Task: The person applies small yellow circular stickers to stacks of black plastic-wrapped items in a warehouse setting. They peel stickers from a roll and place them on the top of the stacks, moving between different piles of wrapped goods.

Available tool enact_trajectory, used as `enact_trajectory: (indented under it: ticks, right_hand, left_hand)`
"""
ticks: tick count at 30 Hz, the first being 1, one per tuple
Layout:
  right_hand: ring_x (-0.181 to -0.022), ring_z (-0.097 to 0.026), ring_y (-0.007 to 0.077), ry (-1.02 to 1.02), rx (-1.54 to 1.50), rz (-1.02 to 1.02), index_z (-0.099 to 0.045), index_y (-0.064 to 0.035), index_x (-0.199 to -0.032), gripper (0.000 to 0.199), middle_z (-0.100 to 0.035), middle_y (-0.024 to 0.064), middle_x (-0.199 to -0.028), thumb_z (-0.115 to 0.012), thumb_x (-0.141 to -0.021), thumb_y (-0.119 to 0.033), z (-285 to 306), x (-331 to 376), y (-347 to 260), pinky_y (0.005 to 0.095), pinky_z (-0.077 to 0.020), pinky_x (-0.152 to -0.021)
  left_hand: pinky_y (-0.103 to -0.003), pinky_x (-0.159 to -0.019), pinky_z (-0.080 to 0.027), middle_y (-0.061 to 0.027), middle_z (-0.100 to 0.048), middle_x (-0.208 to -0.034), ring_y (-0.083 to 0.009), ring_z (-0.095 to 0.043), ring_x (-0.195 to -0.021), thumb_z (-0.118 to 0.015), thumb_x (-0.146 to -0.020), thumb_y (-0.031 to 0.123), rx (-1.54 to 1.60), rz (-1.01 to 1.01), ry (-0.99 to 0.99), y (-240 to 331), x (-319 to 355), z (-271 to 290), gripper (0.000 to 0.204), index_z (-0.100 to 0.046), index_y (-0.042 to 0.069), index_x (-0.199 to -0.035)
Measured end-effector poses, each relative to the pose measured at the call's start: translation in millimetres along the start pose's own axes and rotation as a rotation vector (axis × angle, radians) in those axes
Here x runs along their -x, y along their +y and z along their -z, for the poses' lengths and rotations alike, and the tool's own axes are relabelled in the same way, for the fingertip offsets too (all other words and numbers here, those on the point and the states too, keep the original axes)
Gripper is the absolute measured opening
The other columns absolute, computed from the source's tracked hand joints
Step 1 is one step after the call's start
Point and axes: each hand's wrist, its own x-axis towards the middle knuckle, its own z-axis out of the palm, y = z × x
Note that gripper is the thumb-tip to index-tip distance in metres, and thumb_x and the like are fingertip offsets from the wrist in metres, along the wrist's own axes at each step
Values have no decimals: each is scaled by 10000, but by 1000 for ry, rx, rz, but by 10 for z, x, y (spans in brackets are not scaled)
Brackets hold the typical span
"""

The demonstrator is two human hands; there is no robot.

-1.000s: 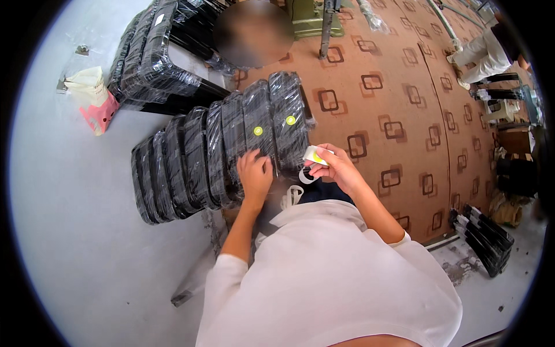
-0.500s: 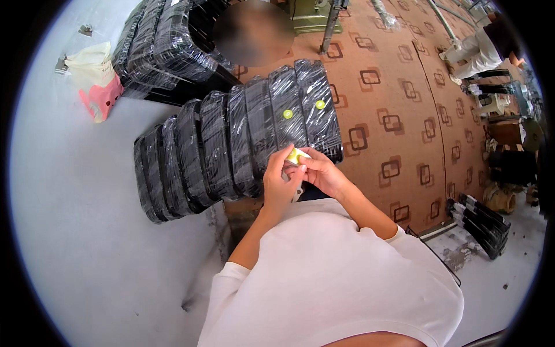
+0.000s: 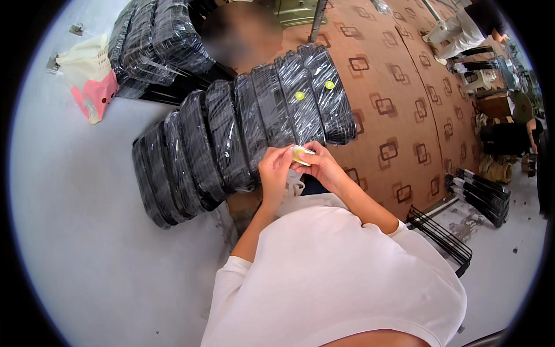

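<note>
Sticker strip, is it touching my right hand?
Touching. The head view shows the right hand pinching the sticker strip, with the thumb lying over it.

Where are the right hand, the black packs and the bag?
Right hand (image 3: pixel 325 165): head view, back of the hand.
Black packs (image 3: pixel 230 134): head view, a middle pack's wrapped side.
Bag (image 3: pixel 88 70): head view, its front.

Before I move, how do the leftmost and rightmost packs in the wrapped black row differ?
The rightmost pack bears a round yellow-green sticker; the leftmost pack shows none. The rightmost pack borders brown patterned flooring, the leftmost pack grey floor. Both are black and wrapped in shiny film.
</note>
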Motion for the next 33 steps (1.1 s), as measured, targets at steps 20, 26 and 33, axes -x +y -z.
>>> enact_trajectory:
  ticks: [20,26,33]
  right_hand:
    - [-776,-616,182,117,-96,131,-434,-34,-957,260,-594,145,-901,-592,-814,-183,160,290,-45,272,-503,-736]
    - [-765,-614,188,96,-84,107,-413,-22,-990,330,-589,147,-894,-618,-801,-198,94,206,-51,272,-504,-729]
    - [-982,-540,147,-83,-63,70,-396,-11,-1174,452,-525,91,-1075,-548,-862,-301,-80,148,-41,299,-447,-871]
  left_hand:
    - [-403,-812,-403,-138,-550,-978,-327,-495,-945,-565,-750,75,-1080,-566,-176,-537,-288,84,223,-563,9,-964]
    - [-375,-812,-415,-146,-553,-995,-327,-516,-931,-508,-783,-5,-703,-481,-181,-145,-312,45,209,-553,6,-986]
    - [-331,-792,-449,-140,-539,-1052,-284,-546,-936,-567,-800,59,-491,-402,-269,249,-38,-40,272,-545,10,-1066]
